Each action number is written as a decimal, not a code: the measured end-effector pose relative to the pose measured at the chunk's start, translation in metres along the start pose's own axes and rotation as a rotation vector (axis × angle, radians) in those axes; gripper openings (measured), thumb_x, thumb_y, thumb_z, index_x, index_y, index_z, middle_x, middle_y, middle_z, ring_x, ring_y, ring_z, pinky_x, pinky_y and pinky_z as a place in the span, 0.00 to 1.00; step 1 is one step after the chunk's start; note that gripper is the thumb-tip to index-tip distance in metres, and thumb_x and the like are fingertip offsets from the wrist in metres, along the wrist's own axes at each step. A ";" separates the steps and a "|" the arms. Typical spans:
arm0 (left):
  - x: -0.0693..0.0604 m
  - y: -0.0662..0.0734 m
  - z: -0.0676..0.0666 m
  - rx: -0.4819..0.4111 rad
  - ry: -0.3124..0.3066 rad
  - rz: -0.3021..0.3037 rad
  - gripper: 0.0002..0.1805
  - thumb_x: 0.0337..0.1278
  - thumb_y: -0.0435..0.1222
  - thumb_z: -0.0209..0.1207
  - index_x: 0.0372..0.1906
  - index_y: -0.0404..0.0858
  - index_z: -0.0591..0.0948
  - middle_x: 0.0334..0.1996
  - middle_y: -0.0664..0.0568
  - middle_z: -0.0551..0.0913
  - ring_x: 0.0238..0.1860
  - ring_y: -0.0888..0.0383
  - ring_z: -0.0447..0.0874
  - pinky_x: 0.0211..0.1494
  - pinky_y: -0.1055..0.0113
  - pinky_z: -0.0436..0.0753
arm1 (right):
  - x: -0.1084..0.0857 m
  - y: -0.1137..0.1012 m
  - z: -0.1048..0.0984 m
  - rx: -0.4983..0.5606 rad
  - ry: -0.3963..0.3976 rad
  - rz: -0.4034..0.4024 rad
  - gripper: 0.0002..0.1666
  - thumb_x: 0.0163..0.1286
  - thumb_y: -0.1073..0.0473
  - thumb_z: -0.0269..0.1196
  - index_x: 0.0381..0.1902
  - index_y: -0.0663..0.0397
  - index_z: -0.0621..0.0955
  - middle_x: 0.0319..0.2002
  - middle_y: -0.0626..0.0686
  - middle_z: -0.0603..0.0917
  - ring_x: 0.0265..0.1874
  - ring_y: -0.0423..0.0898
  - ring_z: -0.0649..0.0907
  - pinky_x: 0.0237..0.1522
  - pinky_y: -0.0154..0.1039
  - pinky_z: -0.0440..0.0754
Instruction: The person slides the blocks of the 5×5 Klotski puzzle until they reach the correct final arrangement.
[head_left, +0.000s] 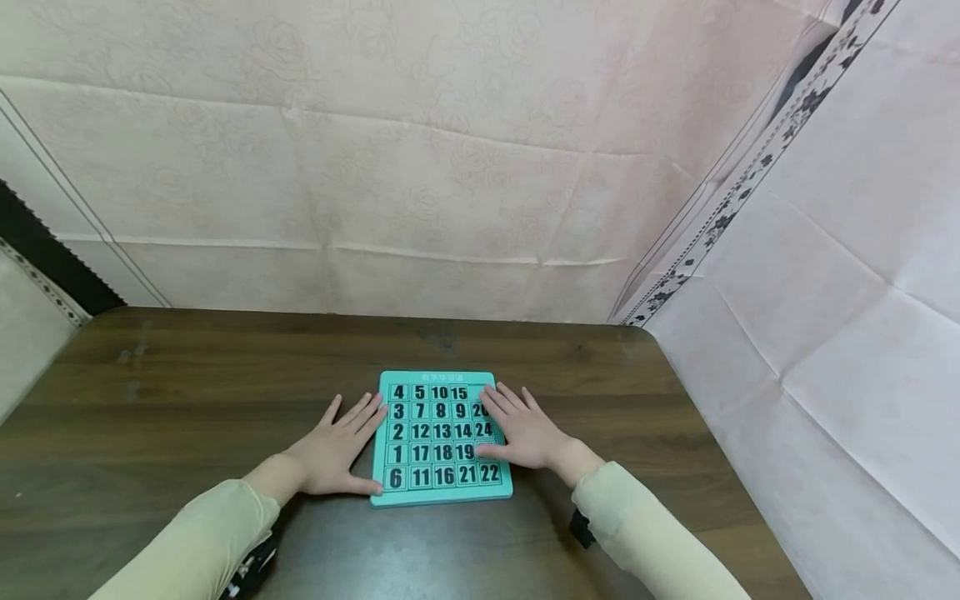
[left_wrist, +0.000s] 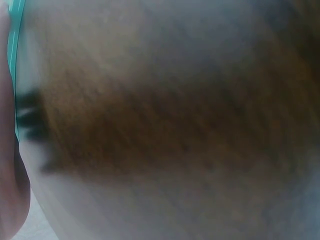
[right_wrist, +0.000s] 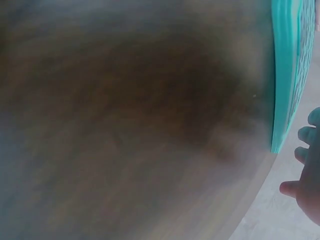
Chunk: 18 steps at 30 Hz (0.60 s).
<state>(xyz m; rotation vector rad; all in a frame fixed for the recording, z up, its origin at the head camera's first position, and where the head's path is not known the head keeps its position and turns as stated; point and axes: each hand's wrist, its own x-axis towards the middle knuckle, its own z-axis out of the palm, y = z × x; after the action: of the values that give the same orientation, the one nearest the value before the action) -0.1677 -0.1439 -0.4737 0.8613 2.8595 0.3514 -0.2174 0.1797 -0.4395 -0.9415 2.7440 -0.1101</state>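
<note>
A teal number slide puzzle (head_left: 442, 497) lies flat on the wooden table, its black-numbered tiles in a square grid. My left hand (head_left: 330, 457) rests at its left side with fingers extended, fingertips and thumb touching the frame's edge. Over the right side spreads my right hand (head_left: 527, 435), its fingers straight, covering part of the right-hand column; the thumb reaches beside the 19 tile. In the right wrist view the puzzle's teal edge (right_wrist: 282, 75) shows beside my fingers. The left wrist view catches only a strip of my hand (left_wrist: 11, 190) and a teal sliver.
The brown wood-grain table (head_left: 225, 358) extends around the puzzle. Behind it hangs a pale patterned cloth (head_left: 420, 167), and another pale cloth (head_left: 840, 333) falls along the right side. Dark bands sit on both wrists near the sleeves.
</note>
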 end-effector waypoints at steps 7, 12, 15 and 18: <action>0.001 -0.001 0.001 0.002 -0.003 -0.003 0.62 0.41 0.76 0.45 0.73 0.36 0.50 0.75 0.43 0.46 0.75 0.44 0.43 0.70 0.37 0.40 | 0.016 -0.004 -0.002 0.001 0.009 -0.014 0.50 0.65 0.30 0.48 0.74 0.51 0.49 0.75 0.53 0.50 0.75 0.51 0.47 0.71 0.60 0.44; 0.001 -0.002 0.000 0.005 -0.004 -0.008 0.62 0.41 0.76 0.46 0.73 0.36 0.50 0.75 0.43 0.46 0.75 0.44 0.43 0.71 0.37 0.40 | 0.025 -0.011 -0.002 -0.019 -0.011 -0.005 0.50 0.65 0.28 0.46 0.75 0.49 0.49 0.75 0.51 0.49 0.75 0.50 0.47 0.71 0.60 0.43; 0.001 -0.001 0.001 0.000 0.003 -0.004 0.62 0.41 0.75 0.47 0.73 0.36 0.51 0.74 0.42 0.47 0.74 0.43 0.44 0.70 0.36 0.40 | 0.029 -0.015 -0.001 -0.038 -0.034 0.005 0.51 0.64 0.26 0.44 0.75 0.47 0.47 0.75 0.49 0.47 0.75 0.49 0.46 0.72 0.59 0.41; 0.001 -0.001 0.001 -0.003 0.002 -0.004 0.62 0.41 0.75 0.47 0.73 0.36 0.51 0.75 0.42 0.47 0.75 0.43 0.44 0.70 0.37 0.40 | 0.031 -0.019 0.000 -0.053 -0.051 0.011 0.51 0.64 0.26 0.44 0.75 0.46 0.47 0.76 0.49 0.46 0.75 0.48 0.45 0.72 0.59 0.40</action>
<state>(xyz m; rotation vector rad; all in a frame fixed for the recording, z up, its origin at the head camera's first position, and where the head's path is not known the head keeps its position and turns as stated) -0.1688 -0.1440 -0.4749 0.8548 2.8615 0.3558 -0.2298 0.1461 -0.4427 -0.9295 2.7177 -0.0109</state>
